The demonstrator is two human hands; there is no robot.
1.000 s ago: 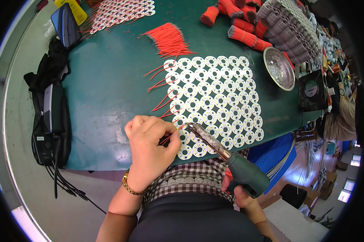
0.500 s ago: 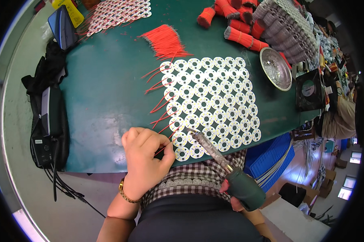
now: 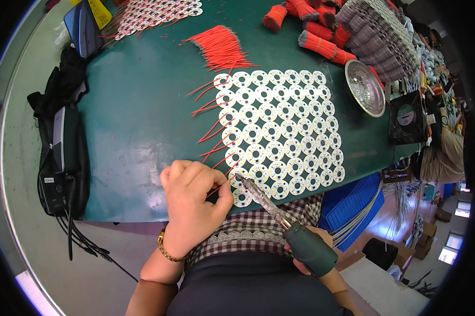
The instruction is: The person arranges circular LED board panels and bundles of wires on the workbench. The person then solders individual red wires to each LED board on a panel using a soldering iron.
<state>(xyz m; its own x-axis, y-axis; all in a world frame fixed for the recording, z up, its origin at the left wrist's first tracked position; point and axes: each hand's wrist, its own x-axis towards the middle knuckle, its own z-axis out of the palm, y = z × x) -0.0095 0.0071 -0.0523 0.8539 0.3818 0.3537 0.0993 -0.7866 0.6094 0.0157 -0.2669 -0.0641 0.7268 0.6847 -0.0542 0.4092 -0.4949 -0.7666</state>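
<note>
My left hand is closed in a pinch on a thin red wire, beside the near left corner of a sheet of white ring-shaped circuit boards. In my right hand is a soldering iron with a dark green handle. Its tip is at a left-column board, close to the pinched wire's end; whether it touches cannot be made out. Red wires stick out leftward from the boards farther up that column. Beyond the sheet lies a fanned pile of loose red wires.
A metal bowl stands right of the sheet, near bundled red wires. Another board sheet and a phone are at the far left. A black device with cables borders the green table. A blue tray sits at the right.
The soldering iron's tip has moved left and nearer to me, from beside the left column onto a board there. My left hand keeps its pinch. The whole view has shifted slightly.
</note>
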